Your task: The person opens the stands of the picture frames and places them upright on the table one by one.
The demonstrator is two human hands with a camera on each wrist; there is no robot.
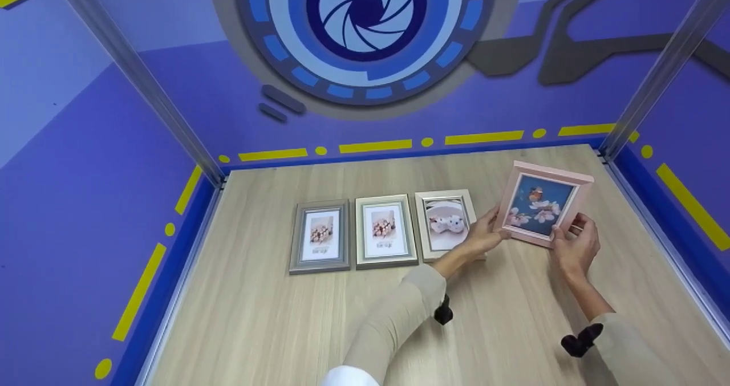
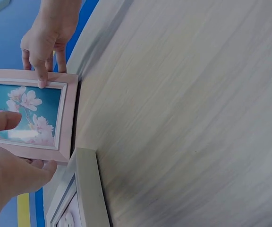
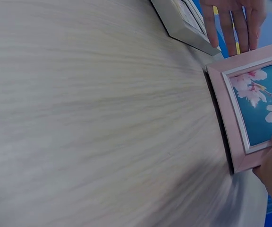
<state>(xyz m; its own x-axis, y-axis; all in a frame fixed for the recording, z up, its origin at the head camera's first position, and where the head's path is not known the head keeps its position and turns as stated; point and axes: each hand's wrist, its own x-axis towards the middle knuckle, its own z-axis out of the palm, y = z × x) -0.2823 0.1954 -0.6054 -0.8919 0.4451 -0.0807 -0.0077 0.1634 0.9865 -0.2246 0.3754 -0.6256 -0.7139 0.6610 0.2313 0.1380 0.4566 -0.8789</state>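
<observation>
A pink picture frame (image 1: 540,203) with a photo of blossoms and a small bird is tilted up at the right of the table. My right hand (image 1: 577,250) holds its lower right side, thumb on the front border and fingers behind. Along the left side rests my left hand (image 1: 480,236); the left wrist view shows its thumb standing off the glass, and the right wrist view its straight fingers (image 3: 240,28) at the frame's edge. Close to the left hand lies a cream frame (image 1: 447,222), partly covered by that hand and wrist.
Left of the cream frame lie a champagne-coloured frame (image 1: 386,231) and a grey frame (image 1: 320,235), both flat, with similar flower pictures. Blue-purple panels (image 1: 188,95) with metal corner posts stand around the wooden table (image 1: 256,317).
</observation>
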